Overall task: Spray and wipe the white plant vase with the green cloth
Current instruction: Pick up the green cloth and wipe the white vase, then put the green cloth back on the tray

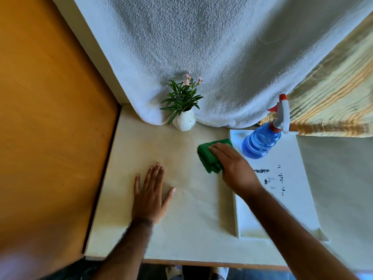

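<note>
Cloth pickup is the step in hand: my right hand lies over the folded green cloth on the table, fingers prob. curling round it but motion blur hides the grip, while my left hand rests flat & open. White plant vase stands apart at the back against a hanging white towel; blue spray bottle sits on a white tray to my right, so next I need the bottle aimed at the vase. Pale table, orange wall on the left.

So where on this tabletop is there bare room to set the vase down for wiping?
Bare stretch: between the white ceramic vase, the flat left hand and the folded green cloth under the right hand. Also the near edge between the forearms. Crowded on the right: the blue plastic spray bottle stands on the white tray.
</note>
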{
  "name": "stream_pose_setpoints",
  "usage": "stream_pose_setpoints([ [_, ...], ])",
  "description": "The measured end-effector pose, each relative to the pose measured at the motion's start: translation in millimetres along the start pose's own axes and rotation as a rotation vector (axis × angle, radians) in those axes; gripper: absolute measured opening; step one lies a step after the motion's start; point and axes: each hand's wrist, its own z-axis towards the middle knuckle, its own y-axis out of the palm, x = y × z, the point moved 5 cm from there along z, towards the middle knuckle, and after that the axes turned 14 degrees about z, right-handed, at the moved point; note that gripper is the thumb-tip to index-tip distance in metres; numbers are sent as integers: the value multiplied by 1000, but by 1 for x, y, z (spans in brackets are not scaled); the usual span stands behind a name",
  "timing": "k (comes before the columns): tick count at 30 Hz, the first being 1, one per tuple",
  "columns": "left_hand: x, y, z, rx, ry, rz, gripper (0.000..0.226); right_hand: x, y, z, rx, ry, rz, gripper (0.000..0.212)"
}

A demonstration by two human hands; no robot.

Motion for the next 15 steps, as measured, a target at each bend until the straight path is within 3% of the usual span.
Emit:
stream_pose_setpoints([
  [6, 1, -4, -1, 63, -8, -19, 77, 51, -25, -89, 145, 85, -180, 59],
  [11, 3, -3, -1, 96, -7, -18, 77, 79, -17, -130, 34, 171, -243, 73],
  [15, 2, 0, 0, 55, 1, 3, 79, 88, -7, -146, -97, 231, -270, 71],
])
